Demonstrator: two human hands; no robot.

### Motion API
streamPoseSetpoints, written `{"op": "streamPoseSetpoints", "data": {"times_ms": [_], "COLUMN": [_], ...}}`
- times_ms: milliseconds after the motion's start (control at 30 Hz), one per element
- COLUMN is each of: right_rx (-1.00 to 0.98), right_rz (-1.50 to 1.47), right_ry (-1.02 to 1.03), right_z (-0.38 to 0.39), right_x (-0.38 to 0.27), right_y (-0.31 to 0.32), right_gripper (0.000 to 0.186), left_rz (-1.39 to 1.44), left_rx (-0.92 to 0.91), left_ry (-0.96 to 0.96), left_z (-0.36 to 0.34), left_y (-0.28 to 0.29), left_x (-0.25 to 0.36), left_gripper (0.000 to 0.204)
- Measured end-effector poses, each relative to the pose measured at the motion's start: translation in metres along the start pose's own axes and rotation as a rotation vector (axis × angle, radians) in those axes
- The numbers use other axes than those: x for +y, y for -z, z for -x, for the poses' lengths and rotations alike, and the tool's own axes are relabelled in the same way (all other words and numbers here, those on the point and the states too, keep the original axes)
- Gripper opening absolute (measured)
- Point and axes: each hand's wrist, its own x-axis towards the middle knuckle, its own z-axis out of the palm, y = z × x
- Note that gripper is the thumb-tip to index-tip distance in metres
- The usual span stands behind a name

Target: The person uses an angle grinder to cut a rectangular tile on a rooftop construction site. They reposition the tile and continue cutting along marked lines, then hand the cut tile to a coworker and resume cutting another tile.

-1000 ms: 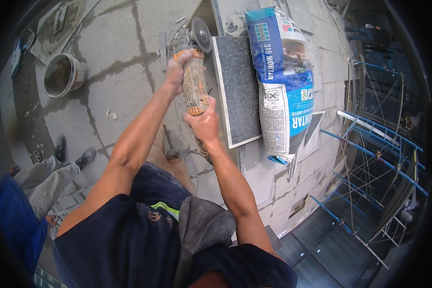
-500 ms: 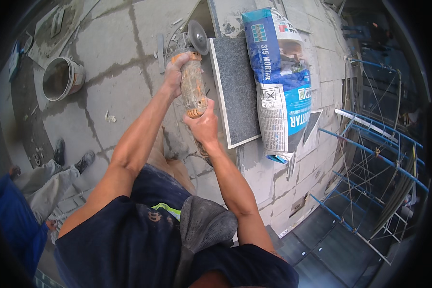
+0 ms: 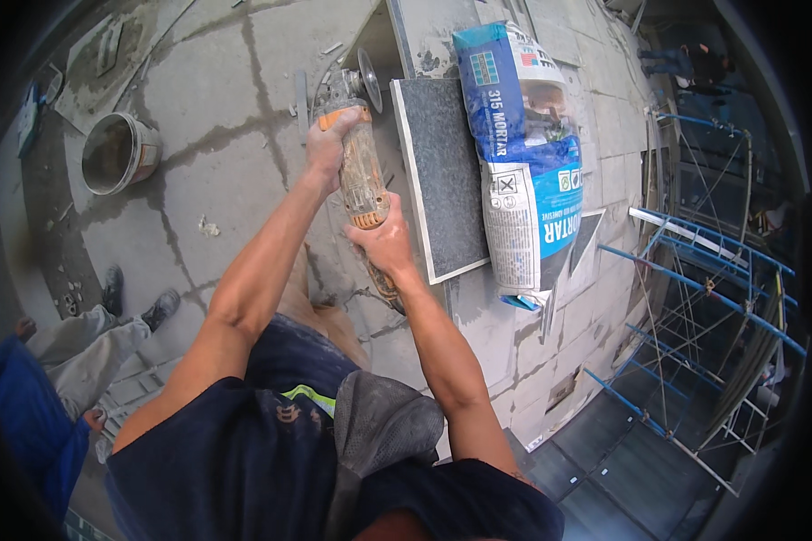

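Observation:
Both my hands hold a worn, dusty orange angle grinder [image 3: 363,171]. My left hand [image 3: 327,149] is wrapped round its front end, by the orange collar behind the head. Lower down, my right hand [image 3: 388,242] grips the rear of the body, with the thumb across it. The grinder's thin round disc [image 3: 369,81] shows nearly edge-on, beside the upper left corner of a dark grey speckled tile [image 3: 444,180] with pale edges. I cannot tell whether the disc touches the tile or spins. A blue and white mortar bag [image 3: 523,171] lies over the tile's right side.
A dirty white bucket [image 3: 140,155] stands on the paved floor at left. At the lower left is a person in blue [image 3: 27,397] with grey trousers. Blue scaffolding [image 3: 695,316] stands at right, with another person [image 3: 695,65] beyond it. Thin offcuts [image 3: 302,101] lie near the grinder.
The grinder has tilted, so its disc turns from a broad face to nearly edge-on. Its body and both my hands have shifted slightly toward me. The tile and bag look about the same.

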Motion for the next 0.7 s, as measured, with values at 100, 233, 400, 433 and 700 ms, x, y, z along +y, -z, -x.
{"op": "streamPoseSetpoints", "data": {"times_ms": [100, 233, 400, 433, 700], "right_rx": [-0.011, -0.022, 0.211, 0.211, 0.178], "right_rz": [-0.005, -0.049, 0.145, 0.13, 0.138], "right_ry": [0.011, -0.015, 0.225, 0.213, 0.179], "right_z": [-0.001, 0.001, 0.006, 0.008, 0.008], "right_x": [0.008, 0.002, 0.014, 0.01, 0.008], "right_y": [-0.001, -0.001, -0.021, -0.021, -0.015], "right_gripper": [0.066, 0.066, 0.067, 0.067, 0.068], "left_rz": [-0.024, -0.033, 0.087, 0.062, 0.068], "left_rx": [0.018, 0.026, -0.224, -0.243, -0.26], "left_ry": [0.011, 0.004, 0.115, 0.116, 0.136], "left_z": [0.002, 0.002, -0.008, -0.009, -0.012], "left_y": [-0.001, -0.002, 0.012, 0.014, 0.018], "left_x": [0.001, 0.001, -0.005, -0.007, -0.015], "left_gripper": [0.037, 0.038, 0.049, 0.055, 0.059]}}
